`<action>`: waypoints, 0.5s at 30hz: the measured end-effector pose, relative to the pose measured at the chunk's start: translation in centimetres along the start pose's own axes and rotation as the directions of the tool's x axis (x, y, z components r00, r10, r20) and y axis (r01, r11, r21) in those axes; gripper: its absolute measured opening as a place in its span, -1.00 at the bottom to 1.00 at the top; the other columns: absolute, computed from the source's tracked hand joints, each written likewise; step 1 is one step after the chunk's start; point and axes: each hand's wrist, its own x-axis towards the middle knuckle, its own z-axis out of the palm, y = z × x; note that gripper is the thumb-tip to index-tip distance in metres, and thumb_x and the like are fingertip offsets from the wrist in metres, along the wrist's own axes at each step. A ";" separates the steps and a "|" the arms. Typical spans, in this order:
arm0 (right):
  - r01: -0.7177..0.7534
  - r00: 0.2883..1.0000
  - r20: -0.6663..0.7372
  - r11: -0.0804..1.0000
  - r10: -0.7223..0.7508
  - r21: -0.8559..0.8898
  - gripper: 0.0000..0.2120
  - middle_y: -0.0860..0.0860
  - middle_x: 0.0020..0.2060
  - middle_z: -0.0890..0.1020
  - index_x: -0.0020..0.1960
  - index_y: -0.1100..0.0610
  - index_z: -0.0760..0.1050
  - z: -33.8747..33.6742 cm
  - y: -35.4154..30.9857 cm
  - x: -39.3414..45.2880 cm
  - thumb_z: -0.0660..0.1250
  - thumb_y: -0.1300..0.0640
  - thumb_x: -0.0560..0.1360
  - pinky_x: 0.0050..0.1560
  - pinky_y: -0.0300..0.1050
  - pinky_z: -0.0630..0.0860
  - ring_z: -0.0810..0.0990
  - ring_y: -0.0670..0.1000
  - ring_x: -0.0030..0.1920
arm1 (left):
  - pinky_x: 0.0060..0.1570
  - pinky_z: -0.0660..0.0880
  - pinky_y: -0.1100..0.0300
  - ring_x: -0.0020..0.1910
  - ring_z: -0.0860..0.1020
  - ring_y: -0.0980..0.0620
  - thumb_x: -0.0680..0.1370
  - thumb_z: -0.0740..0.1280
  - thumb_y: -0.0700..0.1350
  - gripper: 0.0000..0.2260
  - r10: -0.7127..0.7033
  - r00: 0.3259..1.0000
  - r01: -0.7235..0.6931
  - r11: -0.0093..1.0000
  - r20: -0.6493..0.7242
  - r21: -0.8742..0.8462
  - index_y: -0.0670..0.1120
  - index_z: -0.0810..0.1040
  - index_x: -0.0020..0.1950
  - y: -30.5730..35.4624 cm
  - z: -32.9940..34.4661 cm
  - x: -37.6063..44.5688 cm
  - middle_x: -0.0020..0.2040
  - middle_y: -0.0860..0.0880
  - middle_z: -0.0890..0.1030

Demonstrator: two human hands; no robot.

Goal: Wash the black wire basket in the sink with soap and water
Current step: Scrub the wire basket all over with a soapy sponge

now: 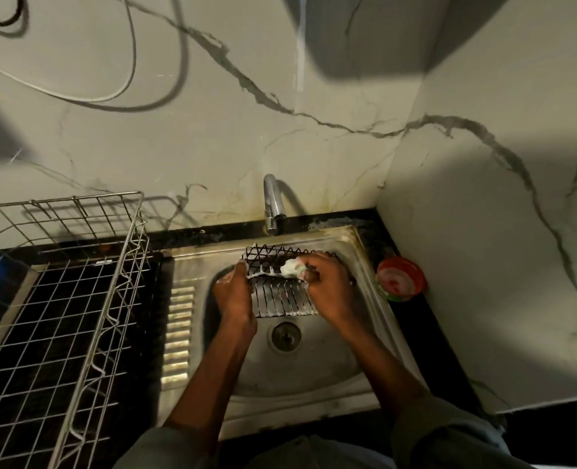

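The black wire basket (282, 294) is held over the steel sink (314, 363), streaked with white foam. My left hand (232, 292) grips the basket's left edge. My right hand (327, 286) holds a soapy scrub pad (293, 267) against the basket's upper wires. The tap (271, 206) stands behind the basket, and no water is seen running from it.
A large steel wire dish rack (63, 299) fills the counter to the left. A round red and green soap tub (400, 278) sits on the black counter at the right of the sink. The sink drain (286, 335) lies below the basket. Marble walls close off the back and right.
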 end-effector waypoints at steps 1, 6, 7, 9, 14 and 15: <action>-0.080 0.995 -0.057 0.996 0.078 -0.034 -0.66 -0.01 0.08 0.70 0.17 0.09 0.68 -0.4 1.0 -0.3 0.39 0.38 0.47 0.14 -0.07 0.60 0.65 -0.02 0.09 | 0.02 0.57 0.05 -0.08 0.63 -0.10 0.62 0.42 -0.04 -0.80 0.002 1.000 -0.002 1.000 -0.005 0.016 -0.16 0.68 0.10 0.1 -0.1 -0.1 -0.05 -0.13 0.69; -0.184 0.975 -0.165 0.958 0.150 -0.218 -0.67 0.00 0.07 0.69 0.12 0.06 0.69 -0.7 1.5 -0.3 0.37 0.36 0.46 0.07 -0.04 0.56 0.61 0.08 0.10 | -0.15 0.47 0.10 -0.26 0.51 -0.01 0.64 0.39 -0.11 -0.84 0.039 0.999 -0.040 0.998 0.031 0.043 -0.12 0.65 -0.10 0.8 0.3 -0.1 -0.20 -0.09 0.62; -0.124 0.988 -0.118 0.974 0.102 -0.192 -0.66 -0.03 0.05 0.69 0.11 0.05 0.69 -0.1 0.4 -0.3 0.39 0.37 0.44 0.08 -0.04 0.55 0.60 0.05 0.09 | -0.17 0.44 0.11 -0.25 0.49 0.01 0.64 0.38 -0.13 -0.86 0.056 0.998 -0.057 0.998 0.034 0.037 -0.13 0.64 -0.09 1.0 0.7 -0.1 -0.21 -0.10 0.60; 0.028 0.999 -0.023 0.995 -0.030 -0.098 -0.63 -0.07 -0.01 0.69 0.08 0.05 0.70 1.4 -2.6 -0.4 0.41 0.40 0.40 0.07 -0.07 0.54 0.60 -0.01 0.04 | -0.21 0.42 0.10 -0.23 0.48 0.00 0.64 0.37 -0.17 -0.91 0.081 0.996 -0.081 0.996 0.025 0.032 -0.14 0.62 -0.04 0.6 1.0 0.1 -0.19 -0.13 0.58; 0.224 0.974 0.048 0.972 -0.221 -0.070 -0.62 -0.05 0.01 0.70 0.06 0.07 0.71 2.5 -6.6 0.2 0.47 0.39 0.32 0.13 -0.02 0.53 0.60 0.02 0.05 | -0.12 0.53 0.09 -0.19 0.60 0.00 0.63 0.30 -0.30 -0.77 0.088 0.990 -0.090 0.996 0.107 0.014 -0.07 0.60 -0.17 -0.3 1.0 0.8 -0.26 0.01 0.66; 0.220 0.975 0.047 0.969 -0.216 -0.113 -0.62 -0.05 0.03 0.70 0.08 0.07 0.70 2.2 -5.9 0.2 0.48 0.38 0.33 0.14 -0.02 0.53 0.59 0.03 0.07 | -0.12 0.54 0.10 -0.20 0.61 -0.01 0.61 0.33 -0.28 -0.80 0.068 0.994 -0.069 0.998 0.085 0.007 -0.09 0.62 -0.17 -0.3 1.1 0.9 -0.25 -0.01 0.67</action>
